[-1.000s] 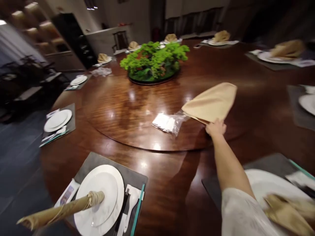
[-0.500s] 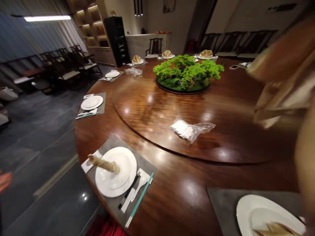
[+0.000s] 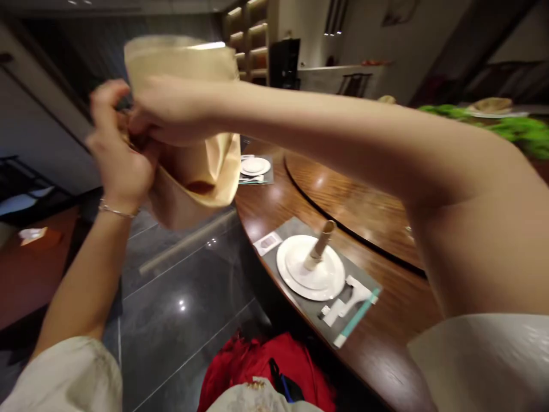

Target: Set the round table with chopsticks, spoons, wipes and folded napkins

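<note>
Both my hands are raised at the upper left with a gold cloth napkin, its fabric hanging in a loose open curve beyond and below them. My left hand, with a bracelet at the wrist, is closed on the gathered cloth. Reaching across from the right, my right hand grips the same napkin beside the left. The fingers are partly hidden and blurred. Below them to the right, a rolled napkin stands tilted on a stack of white plates.
The plates sit on a grey placemat with a white spoon and teal-wrapped chopsticks. The round wooden table curves along the right. A red chair cover or cloth is right below me. Another place setting lies farther off.
My view has swung left. The napkin, earlier a blur at the right edge, is now at the upper left in both hands. My right arm now crosses the view.
</note>
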`<state>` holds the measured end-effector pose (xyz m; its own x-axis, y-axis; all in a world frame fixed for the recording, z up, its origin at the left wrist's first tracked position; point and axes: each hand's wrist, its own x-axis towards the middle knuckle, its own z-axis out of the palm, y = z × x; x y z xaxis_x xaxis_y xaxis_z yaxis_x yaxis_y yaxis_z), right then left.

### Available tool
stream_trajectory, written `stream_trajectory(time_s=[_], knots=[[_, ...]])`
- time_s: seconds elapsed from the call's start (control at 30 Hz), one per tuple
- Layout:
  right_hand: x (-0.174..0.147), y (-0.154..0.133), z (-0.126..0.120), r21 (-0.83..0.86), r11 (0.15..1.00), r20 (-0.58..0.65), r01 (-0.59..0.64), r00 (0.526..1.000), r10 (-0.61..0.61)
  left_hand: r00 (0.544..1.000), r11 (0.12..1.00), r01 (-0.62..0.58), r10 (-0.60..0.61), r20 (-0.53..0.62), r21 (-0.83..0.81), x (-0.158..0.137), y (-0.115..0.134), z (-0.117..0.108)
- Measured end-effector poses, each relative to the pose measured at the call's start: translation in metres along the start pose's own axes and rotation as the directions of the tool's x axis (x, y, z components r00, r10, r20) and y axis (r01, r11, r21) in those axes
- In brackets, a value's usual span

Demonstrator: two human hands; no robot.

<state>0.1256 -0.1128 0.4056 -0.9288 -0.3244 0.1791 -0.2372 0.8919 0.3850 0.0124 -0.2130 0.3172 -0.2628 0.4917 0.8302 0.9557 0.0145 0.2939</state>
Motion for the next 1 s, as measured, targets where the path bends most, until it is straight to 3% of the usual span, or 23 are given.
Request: stream_trajectory(time_s=[0.1,0.2,0.33,0.5,0.6,0.7,0.83,0.9,1.0], knots=[[0.052,-0.003,0.039,0.131,0.991,-0.106,0.034,0.994,-0.02,0.992,0.977,0.114,-0.123,0.038,0.18,-0.026,-0.07,-0.036],[0.084,0.004,0.087,0.236,0.97,-0.126,-0.05,0.989,0.081,0.9,0.933,0.281,-0.337,0.276,0.223,-0.045,-0.136,-0.065],[0.121,0.025,0.146,0.3,0.95,0.015,-0.086,0.996,0.086,0.76,0.902,0.368,-0.431,0.486,0.225,-0.055,-0.207,-0.095],[0.148,0.087,0.206,0.373,0.92,0.22,-0.12,0.975,0.037,0.693,0.876,0.383,-0.482,0.536,0.294,-0.052,-0.278,-0.113],[0.15,0.131,0.235,0.41,0.898,0.348,-0.159,0.938,0.008,0.646,0.851,0.432,-0.523,0.556,0.299,-0.045,-0.314,-0.111],[0.147,0.172,0.259,0.377,0.895,0.44,-0.237,0.897,0.052,0.588,0.813,0.497,-0.573,0.572,0.303,-0.033,-0.346,-0.101],[0.146,0.222,0.283,0.316,0.862,0.627,-0.397,0.769,0.124,0.553,0.812,0.499,-0.568,0.61,0.303,-0.01,-0.386,-0.079],[0.149,0.245,0.296,0.281,0.854,0.68,-0.438,0.719,0.145,0.579,0.844,0.434,-0.53,0.62,0.315,0.004,-0.409,-0.061],[0.155,0.277,0.318,0.101,0.891,0.649,-0.443,0.708,0.279,0.676,0.886,0.267,-0.453,0.581,0.38,0.028,-0.443,-0.023]])
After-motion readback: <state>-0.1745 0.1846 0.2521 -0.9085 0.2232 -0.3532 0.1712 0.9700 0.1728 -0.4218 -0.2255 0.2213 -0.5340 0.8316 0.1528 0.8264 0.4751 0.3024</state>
